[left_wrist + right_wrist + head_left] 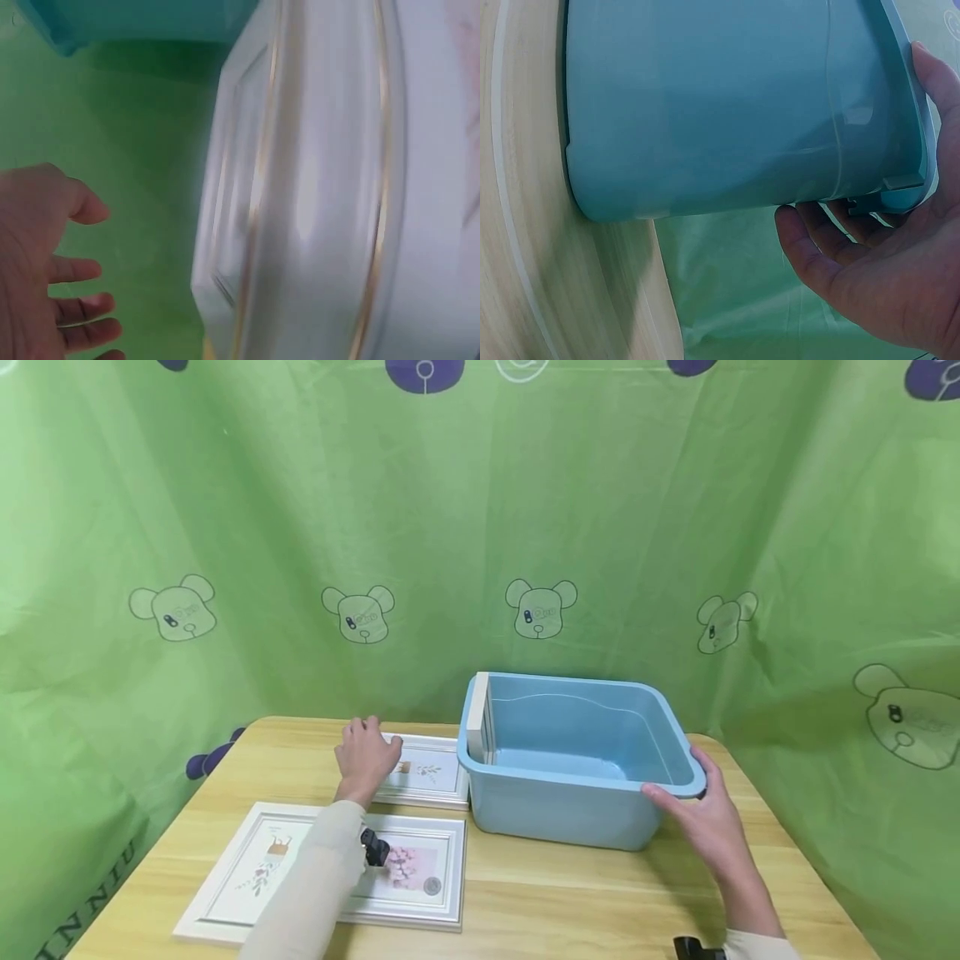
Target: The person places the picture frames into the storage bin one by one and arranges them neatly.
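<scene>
My left hand (366, 750) hovers with relaxed, spread fingers over the left edge of a small white picture frame (427, 771) lying flat on the table. In the left wrist view the left hand (75, 289) is beside the gold-lined frame (300, 225), apart from it. My right hand (686, 797) grips the right front rim of a blue plastic tub (570, 810). In the right wrist view the right hand's fingers (817, 240) curl under the tub (720, 112) lip. A white frame (478, 718) stands upright inside the tub against its left wall.
Two larger white frames lie flat near the front: one with a plant print (251, 868), another with a pink picture (420, 870). The wooden table (600, 893) is enclosed by a green bear-print curtain (300, 527) on three sides.
</scene>
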Motion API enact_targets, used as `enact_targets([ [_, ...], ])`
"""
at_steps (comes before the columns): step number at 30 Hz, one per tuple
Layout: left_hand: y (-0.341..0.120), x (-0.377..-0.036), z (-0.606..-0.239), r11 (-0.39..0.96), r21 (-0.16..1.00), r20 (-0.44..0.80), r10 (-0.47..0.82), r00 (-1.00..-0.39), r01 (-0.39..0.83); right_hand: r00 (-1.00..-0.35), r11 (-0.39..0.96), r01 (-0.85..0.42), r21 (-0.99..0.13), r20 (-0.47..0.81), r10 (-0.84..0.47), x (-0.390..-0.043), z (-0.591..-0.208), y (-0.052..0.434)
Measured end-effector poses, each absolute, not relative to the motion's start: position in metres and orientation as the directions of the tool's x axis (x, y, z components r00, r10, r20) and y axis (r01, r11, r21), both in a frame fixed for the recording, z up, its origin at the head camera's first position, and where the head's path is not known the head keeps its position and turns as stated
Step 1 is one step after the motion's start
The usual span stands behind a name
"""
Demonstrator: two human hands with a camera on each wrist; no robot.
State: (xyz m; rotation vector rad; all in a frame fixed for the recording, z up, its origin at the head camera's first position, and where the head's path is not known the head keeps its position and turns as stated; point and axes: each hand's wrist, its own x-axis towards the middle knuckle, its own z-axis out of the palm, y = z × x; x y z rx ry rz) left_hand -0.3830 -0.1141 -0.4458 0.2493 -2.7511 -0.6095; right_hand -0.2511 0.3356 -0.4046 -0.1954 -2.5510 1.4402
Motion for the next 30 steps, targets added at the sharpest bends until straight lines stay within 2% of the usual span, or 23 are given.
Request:
enact_targets([
  [6, -0.124, -0.381, -0.455, 0.867, 0.469, 0.127, -0.253, -0.959, -0.167, -0.970, 0.513, -0.003, -0.859, 0.128, 0.207, -0.252, -0.404, 0.335],
  [16, -0.131, -0.382, -0.476, 0.851, 0.488, 0.021, -0.236, -0.972, -0.196, -0.968, 0.503, -0.003, -0.864, 0.129, 0.215, -0.251, -0.404, 0.334],
  [25, -0.133, -0.380, -0.484, 0.879, 0.433, 0.014, -0.228, -0.974, -0.199, -0.968, 0.494, -0.003, -0.869, 0.126, 0.215, -0.250, -0.404, 0.334],
  [30, -0.134, -0.381, -0.486, 0.876, 0.443, 0.038, -0.232, -0.972, -0.192, -0.970, 0.501, 0.010, -0.865, 0.113, 0.215, -0.250, -0.403, 0.333],
])
